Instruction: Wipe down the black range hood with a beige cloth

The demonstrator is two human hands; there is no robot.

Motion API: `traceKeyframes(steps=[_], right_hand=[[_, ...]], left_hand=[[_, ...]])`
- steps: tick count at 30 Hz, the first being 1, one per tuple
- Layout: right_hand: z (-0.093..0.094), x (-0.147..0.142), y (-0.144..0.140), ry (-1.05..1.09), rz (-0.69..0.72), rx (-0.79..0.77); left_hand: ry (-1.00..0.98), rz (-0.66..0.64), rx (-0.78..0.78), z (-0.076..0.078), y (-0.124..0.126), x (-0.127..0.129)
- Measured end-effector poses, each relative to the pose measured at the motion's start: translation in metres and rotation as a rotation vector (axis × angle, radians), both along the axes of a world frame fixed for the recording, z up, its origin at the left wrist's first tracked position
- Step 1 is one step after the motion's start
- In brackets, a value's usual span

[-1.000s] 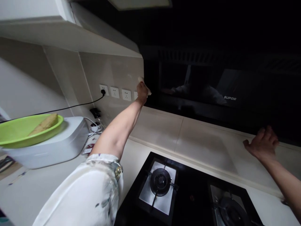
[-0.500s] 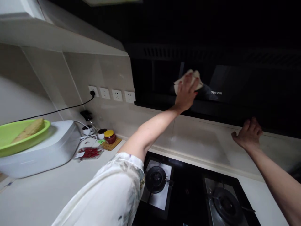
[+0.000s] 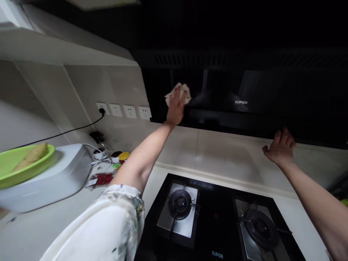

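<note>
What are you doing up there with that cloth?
The person's left hand presses a pale cloth flat against the glossy black front panel of the range hood, near its left edge. The right hand leans open on the tiled wall just under the hood. Below sits a black gas hob with two burners, neither lit. Off to the left, a green bowl rests on a white appliance, and a yellow-lidded jar stands by the wall sockets.

A home kitchen: gas hob (image 3: 214,221), black range hood (image 3: 244,94), tiled backsplash (image 3: 228,156), wall sockets (image 3: 123,110), countertop (image 3: 40,228).
</note>
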State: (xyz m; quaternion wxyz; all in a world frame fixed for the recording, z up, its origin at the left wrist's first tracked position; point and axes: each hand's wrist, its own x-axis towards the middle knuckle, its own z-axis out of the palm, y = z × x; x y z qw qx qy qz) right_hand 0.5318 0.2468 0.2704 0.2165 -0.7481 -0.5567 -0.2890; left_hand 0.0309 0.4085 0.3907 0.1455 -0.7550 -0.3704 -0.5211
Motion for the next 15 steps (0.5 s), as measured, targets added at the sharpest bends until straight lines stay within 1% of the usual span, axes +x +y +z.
traceKeyframes(steps=[3, 5, 7, 8, 9, 11, 13, 15], right_hand=[[0.001, -0.002, 0.0, 0.011, -0.002, -0.002], [0.001, -0.003, 0.0, 0.029, -0.019, -0.02], [0.001, -0.005, 0.001, 0.038, -0.03, -0.029], [0.0, -0.005, 0.002, 0.035, -0.03, -0.023], [0.0, -0.006, 0.002, 0.031, -0.029, -0.013], [-0.001, -0.006, 0.003, 0.026, -0.028, 0.012], [-0.002, -0.005, 0.003, 0.024, -0.022, 0.032], [-0.002, -0.004, 0.004, 0.016, -0.015, 0.036]], left_hand=[[-0.189, 0.119, -0.04, 0.0, 0.004, -0.056], [-0.361, 0.169, -0.1, -0.003, 0.003, -0.088], [-0.564, 0.178, -0.189, -0.009, -0.001, -0.108], [-0.652, 0.193, -0.24, -0.015, -0.003, -0.112], [-0.718, 0.222, -0.286, -0.021, -0.004, -0.111], [-0.77, 0.302, -0.342, -0.035, -0.005, -0.097], [-0.764, 0.361, -0.35, -0.05, -0.003, -0.071], [-0.736, 0.389, -0.349, -0.06, 0.001, -0.041]])
